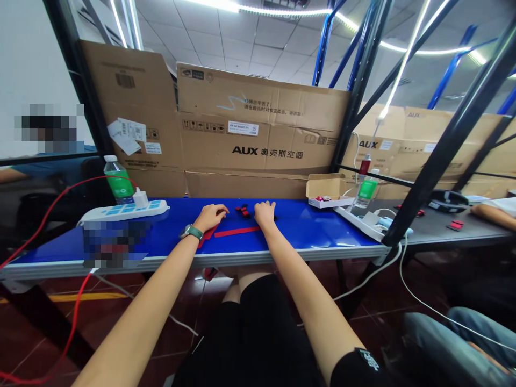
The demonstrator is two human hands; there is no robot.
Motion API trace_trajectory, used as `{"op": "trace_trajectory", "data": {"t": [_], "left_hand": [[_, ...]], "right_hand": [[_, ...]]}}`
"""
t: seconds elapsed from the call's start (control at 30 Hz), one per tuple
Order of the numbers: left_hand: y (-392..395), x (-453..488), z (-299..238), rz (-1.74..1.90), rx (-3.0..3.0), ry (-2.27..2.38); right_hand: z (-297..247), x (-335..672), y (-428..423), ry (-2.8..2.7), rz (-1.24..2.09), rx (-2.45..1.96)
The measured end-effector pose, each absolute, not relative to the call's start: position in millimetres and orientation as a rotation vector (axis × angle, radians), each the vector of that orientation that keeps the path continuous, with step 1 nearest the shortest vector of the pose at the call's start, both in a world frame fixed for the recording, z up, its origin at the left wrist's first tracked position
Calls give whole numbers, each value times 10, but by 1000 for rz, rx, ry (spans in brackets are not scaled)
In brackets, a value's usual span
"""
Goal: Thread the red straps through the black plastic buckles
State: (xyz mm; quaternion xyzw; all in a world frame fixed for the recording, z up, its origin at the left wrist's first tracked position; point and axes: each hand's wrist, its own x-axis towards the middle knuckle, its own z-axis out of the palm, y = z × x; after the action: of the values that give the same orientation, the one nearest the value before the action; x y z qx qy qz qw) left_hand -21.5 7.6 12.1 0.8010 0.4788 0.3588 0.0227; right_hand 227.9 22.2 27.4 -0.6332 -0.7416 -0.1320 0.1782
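Note:
My left hand (210,215) rests on the blue table (169,239) with its fingers curled, over the left end of a red strap (237,231) that lies flat across the table. A green watch sits on that wrist. My right hand (265,212) lies palm down just past the strap's right end, fingers bent onto the tabletop. Between the two hands, a little farther back, lies a small red and black clip (243,210). Whether either hand grips anything is hidden by the fingers.
A white power strip (124,210) and a green-labelled bottle (118,180) stand at the back left. A small cardboard box (327,191) with red parts and a second bottle (366,191) sit at the right. Cardboard cartons wall the back. Another person's arm (494,214) rests at far right.

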Motion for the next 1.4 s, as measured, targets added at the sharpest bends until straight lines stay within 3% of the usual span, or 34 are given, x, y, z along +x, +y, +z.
{"op": "trace_trajectory", "data": {"t": [0.1, 0.33, 0.47, 0.63, 0.8, 1.17, 1.4], "left_hand": [[44, -186, 144, 1169, 2496, 1418], [-77, -24, 244, 1439, 2591, 1163], [-91, 8, 257, 1476, 2594, 1210], [-67, -16, 247, 1523, 2568, 1280], [-7, -74, 219, 1711, 2338, 1480], [15, -115, 202, 1785, 2177, 1613], [80, -125, 164, 1822, 2131, 1628]], "right_hand": [[313, 2272, 215, -1978, -287, -1702], [261, 2118, 248, -1977, 509, -914], [214, 2016, 245, -1936, 703, -795], [262, 2076, 139, -2084, 577, -911], [296, 2087, 23, -2466, 680, -714], [284, 2034, -6, -2554, 602, -711], [269, 1962, -1, -2699, -101, -746]]}}
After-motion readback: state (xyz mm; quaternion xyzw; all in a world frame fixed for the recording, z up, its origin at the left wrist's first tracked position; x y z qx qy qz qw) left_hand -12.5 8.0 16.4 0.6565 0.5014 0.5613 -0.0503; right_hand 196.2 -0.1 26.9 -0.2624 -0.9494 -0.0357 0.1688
